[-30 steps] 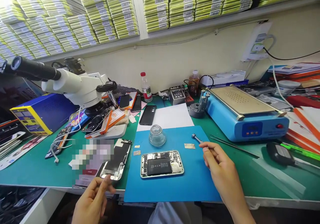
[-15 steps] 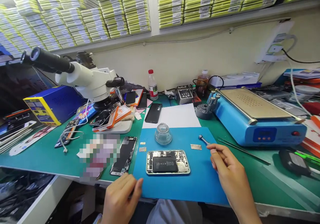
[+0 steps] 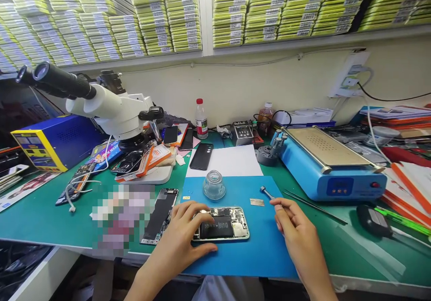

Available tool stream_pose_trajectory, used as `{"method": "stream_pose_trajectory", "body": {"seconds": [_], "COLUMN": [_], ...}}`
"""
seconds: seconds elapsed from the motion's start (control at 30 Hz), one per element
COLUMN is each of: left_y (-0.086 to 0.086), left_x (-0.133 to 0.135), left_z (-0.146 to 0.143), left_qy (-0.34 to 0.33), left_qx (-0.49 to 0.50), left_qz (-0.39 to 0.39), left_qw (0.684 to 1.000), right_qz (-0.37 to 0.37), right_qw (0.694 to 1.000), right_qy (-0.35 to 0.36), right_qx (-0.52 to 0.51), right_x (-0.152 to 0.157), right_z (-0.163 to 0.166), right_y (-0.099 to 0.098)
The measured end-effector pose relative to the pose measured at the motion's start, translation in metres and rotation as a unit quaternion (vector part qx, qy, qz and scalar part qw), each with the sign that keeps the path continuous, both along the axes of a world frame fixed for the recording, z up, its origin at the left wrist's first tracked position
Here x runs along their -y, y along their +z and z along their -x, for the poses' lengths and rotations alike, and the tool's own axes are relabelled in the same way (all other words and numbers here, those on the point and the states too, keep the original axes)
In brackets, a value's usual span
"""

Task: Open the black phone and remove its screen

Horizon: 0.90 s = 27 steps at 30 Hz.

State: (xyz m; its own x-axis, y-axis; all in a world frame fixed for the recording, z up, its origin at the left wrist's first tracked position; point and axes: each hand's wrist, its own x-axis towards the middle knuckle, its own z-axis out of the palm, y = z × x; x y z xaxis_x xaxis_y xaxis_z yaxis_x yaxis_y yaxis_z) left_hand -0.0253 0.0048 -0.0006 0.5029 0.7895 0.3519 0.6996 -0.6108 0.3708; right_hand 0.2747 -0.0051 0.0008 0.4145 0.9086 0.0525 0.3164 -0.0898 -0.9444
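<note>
An opened phone (image 3: 220, 224) lies face up on the blue mat (image 3: 242, 260), its black battery and inner boards exposed. My left hand (image 3: 185, 229) reaches over the phone's left end, fingers and thumb spread; whether the fingertips touch it I cannot tell. To the right of the phone, my right hand (image 3: 292, 224) pinches a slim screwdriver (image 3: 267, 193), its wide cap pointing away from me. Near that cap lies a small metal plate (image 3: 257, 202). A glass jar (image 3: 214, 186) stands behind the phone. The detached screen (image 3: 160, 213) lies to the left, partly behind my left hand.
Tweezers (image 3: 314, 207) and a blue heating plate machine (image 3: 332, 175) are at the right. Behind the mat stand a screwdriver stand (image 3: 267, 155) and a black phone case (image 3: 201, 156). A microscope (image 3: 111, 112) looms at the left. A drawer (image 3: 50, 274) juts out at the lower left.
My left hand has moved up and right from the mat's front edge to the phone's left end, and its fingers have spread. My right hand still holds the screwdriver. The camera view has shifted slightly.
</note>
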Motion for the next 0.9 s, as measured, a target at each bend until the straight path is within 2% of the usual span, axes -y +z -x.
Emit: {"method": "stream_pose_trajectory", "body": {"seconds": [0.13, 0.33, 0.57, 0.9], "left_y": [0.000, -0.009, -0.005, -0.001], "left_x": [-0.001, -0.003, -0.005, -0.004], "left_z": [0.002, 0.006, 0.004, -0.004], "left_qy": [0.006, 0.026, 0.065, 0.037], "left_qx": [0.010, 0.018, 0.036, 0.059], "left_qz": [0.026, 0.067, 0.124, 0.125], "left_qw": [1.000, 0.997, 0.990, 0.990], "right_qz": [-0.006, -0.010, 0.045, 0.040], "right_qw": [1.000, 1.000, 0.995, 0.992], "right_qy": [0.003, 0.013, 0.065, 0.050], "right_qx": [-0.003, -0.006, 0.064, 0.109], "right_x": [0.001, 0.001, 0.002, -0.001], "right_z": [0.001, 0.003, 0.006, 0.007], "right_y": [0.000, 0.003, 0.006, 0.006]}}
